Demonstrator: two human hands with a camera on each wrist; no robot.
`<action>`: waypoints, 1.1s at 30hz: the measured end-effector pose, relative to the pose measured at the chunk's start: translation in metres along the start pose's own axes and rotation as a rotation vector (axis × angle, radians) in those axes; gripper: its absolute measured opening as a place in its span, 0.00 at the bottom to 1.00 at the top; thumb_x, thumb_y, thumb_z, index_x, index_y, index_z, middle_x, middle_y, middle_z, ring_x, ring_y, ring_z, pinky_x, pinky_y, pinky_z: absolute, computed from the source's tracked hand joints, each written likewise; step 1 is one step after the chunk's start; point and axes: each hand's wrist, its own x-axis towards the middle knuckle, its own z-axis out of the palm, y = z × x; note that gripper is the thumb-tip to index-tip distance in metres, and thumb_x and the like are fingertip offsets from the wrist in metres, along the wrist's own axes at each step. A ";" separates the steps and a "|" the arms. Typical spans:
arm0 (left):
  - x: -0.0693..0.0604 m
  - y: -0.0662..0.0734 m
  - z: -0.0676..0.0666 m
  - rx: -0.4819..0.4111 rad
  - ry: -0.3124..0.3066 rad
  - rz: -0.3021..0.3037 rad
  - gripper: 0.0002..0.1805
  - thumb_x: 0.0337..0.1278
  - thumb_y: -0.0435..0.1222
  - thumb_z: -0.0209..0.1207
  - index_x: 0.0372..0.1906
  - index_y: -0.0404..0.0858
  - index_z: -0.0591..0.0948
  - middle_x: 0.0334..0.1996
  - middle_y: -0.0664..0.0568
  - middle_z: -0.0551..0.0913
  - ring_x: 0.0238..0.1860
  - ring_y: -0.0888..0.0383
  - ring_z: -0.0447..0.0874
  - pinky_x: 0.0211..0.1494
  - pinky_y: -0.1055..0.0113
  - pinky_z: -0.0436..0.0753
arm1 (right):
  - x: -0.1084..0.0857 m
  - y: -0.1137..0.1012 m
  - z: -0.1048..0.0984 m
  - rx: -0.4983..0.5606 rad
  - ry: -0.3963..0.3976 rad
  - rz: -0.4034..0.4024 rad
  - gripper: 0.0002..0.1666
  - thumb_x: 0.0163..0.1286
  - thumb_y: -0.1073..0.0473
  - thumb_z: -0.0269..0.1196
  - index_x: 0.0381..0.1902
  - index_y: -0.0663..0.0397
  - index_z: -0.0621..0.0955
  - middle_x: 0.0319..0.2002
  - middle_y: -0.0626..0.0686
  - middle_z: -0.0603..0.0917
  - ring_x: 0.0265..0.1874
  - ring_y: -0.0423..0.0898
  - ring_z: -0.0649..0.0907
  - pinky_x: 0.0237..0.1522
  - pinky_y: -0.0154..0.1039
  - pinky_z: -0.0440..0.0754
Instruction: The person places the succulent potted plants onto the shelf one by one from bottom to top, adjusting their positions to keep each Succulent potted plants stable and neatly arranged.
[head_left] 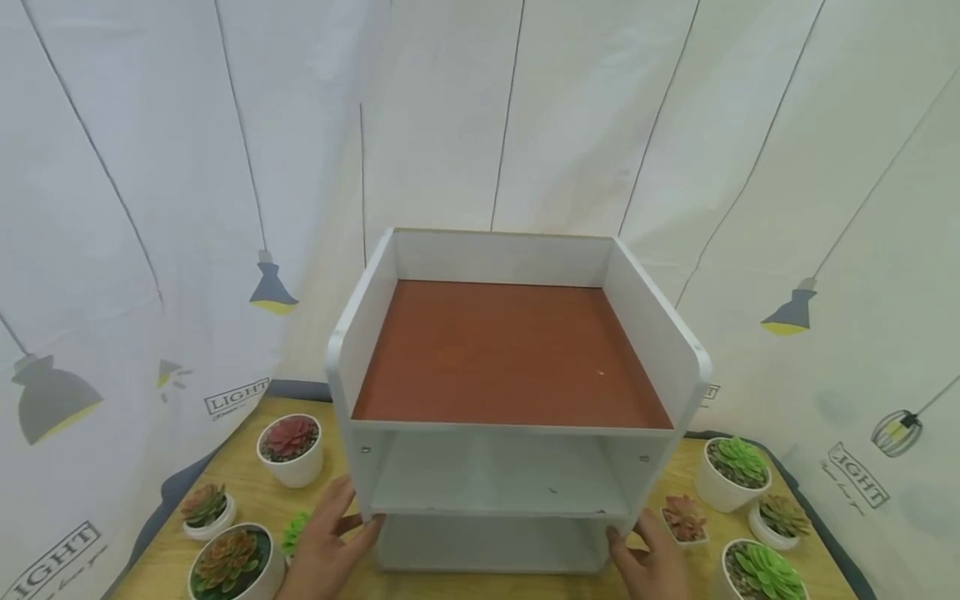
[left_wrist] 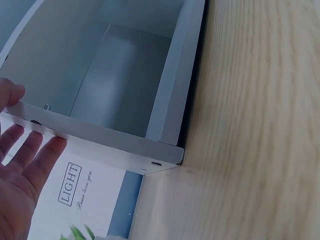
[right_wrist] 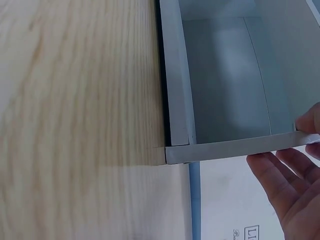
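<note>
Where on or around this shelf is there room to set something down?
The brown top of the white shelf is bare inside its back and side walls. Both compartments below look empty. The table in front looks bare in the wrist views. Crowded: left, by the left hand and potted plants; right, by the right hand and more pots.

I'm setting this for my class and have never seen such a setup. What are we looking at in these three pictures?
There is no machine here: a person works barehanded. The wide picture comes from a head-worn camera; the other two come from cameras worn on the wrists. The left hand and right hand hold opposite sides of a white shelf unit with a reddish-brown top. Potted plants stand to both sides of it on a wood-grain tabletop. Behind hangs a pale sheet printed with lamps.
</note>
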 end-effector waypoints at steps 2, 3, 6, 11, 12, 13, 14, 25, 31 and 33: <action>0.002 0.001 0.003 -0.003 -0.013 -0.022 0.35 0.59 0.26 0.70 0.72 0.44 0.75 0.68 0.44 0.76 0.64 0.80 0.68 0.52 0.64 0.92 | 0.000 0.002 -0.003 -0.002 -0.007 0.020 0.26 0.73 0.65 0.62 0.68 0.55 0.77 0.66 0.62 0.78 0.66 0.66 0.79 0.44 0.47 0.94; 0.003 0.003 0.004 -0.005 -0.023 -0.042 0.35 0.60 0.27 0.70 0.72 0.46 0.75 0.68 0.45 0.76 0.65 0.76 0.69 0.53 0.64 0.91 | 0.000 0.002 -0.005 -0.007 -0.007 0.029 0.26 0.73 0.65 0.62 0.68 0.55 0.76 0.67 0.63 0.78 0.66 0.66 0.78 0.45 0.48 0.93; 0.005 0.006 0.007 -0.009 -0.046 -0.094 0.35 0.62 0.29 0.69 0.73 0.50 0.74 0.70 0.47 0.75 0.69 0.59 0.72 0.56 0.63 0.91 | 0.000 0.002 -0.009 -0.033 -0.014 0.043 0.28 0.73 0.65 0.62 0.70 0.56 0.75 0.67 0.64 0.78 0.66 0.67 0.78 0.45 0.50 0.93; 0.007 0.007 0.013 -0.034 -0.052 -0.101 0.34 0.62 0.30 0.69 0.72 0.52 0.75 0.69 0.49 0.76 0.69 0.55 0.72 0.57 0.63 0.90 | -0.002 0.005 -0.012 -0.045 -0.002 0.042 0.29 0.74 0.65 0.61 0.72 0.56 0.73 0.68 0.65 0.77 0.66 0.66 0.78 0.45 0.47 0.93; 0.008 0.007 0.014 -0.035 -0.050 -0.093 0.34 0.62 0.30 0.70 0.72 0.52 0.75 0.68 0.50 0.77 0.68 0.60 0.72 0.57 0.63 0.90 | -0.002 0.006 -0.013 -0.046 0.003 0.043 0.29 0.74 0.65 0.60 0.72 0.55 0.73 0.68 0.65 0.77 0.66 0.67 0.78 0.45 0.46 0.93; 0.008 0.006 0.015 -0.036 -0.047 -0.082 0.34 0.62 0.30 0.70 0.72 0.52 0.76 0.68 0.51 0.77 0.67 0.64 0.73 0.57 0.64 0.90 | -0.003 0.006 -0.014 -0.047 0.006 0.042 0.29 0.74 0.64 0.60 0.72 0.55 0.73 0.69 0.65 0.77 0.66 0.67 0.79 0.44 0.46 0.93; 0.008 0.006 0.016 -0.036 -0.046 -0.070 0.34 0.62 0.30 0.70 0.72 0.53 0.76 0.67 0.51 0.78 0.66 0.68 0.72 0.56 0.65 0.91 | -0.003 0.007 -0.015 -0.049 0.010 0.040 0.29 0.74 0.64 0.60 0.72 0.55 0.73 0.69 0.65 0.77 0.66 0.67 0.79 0.44 0.47 0.94; 0.015 0.003 0.026 -0.042 -0.065 -0.102 0.35 0.62 0.31 0.70 0.72 0.57 0.75 0.69 0.54 0.76 0.71 0.47 0.73 0.58 0.65 0.90 | -0.004 0.013 -0.018 -0.061 0.051 0.036 0.29 0.76 0.65 0.60 0.73 0.55 0.71 0.70 0.67 0.75 0.66 0.69 0.78 0.44 0.46 0.93; 0.016 0.002 0.030 -0.051 -0.074 -0.087 0.35 0.64 0.31 0.69 0.73 0.57 0.74 0.71 0.55 0.75 0.73 0.48 0.72 0.59 0.64 0.89 | -0.004 0.015 -0.020 -0.076 0.066 0.038 0.29 0.76 0.63 0.60 0.73 0.55 0.72 0.68 0.67 0.76 0.65 0.68 0.79 0.44 0.47 0.93; 0.017 0.003 0.031 -0.050 -0.078 -0.096 0.36 0.64 0.31 0.68 0.73 0.59 0.74 0.72 0.55 0.74 0.74 0.48 0.71 0.60 0.65 0.89 | -0.004 0.015 -0.020 -0.084 0.073 0.029 0.29 0.77 0.63 0.60 0.73 0.54 0.72 0.68 0.67 0.76 0.65 0.68 0.79 0.44 0.46 0.93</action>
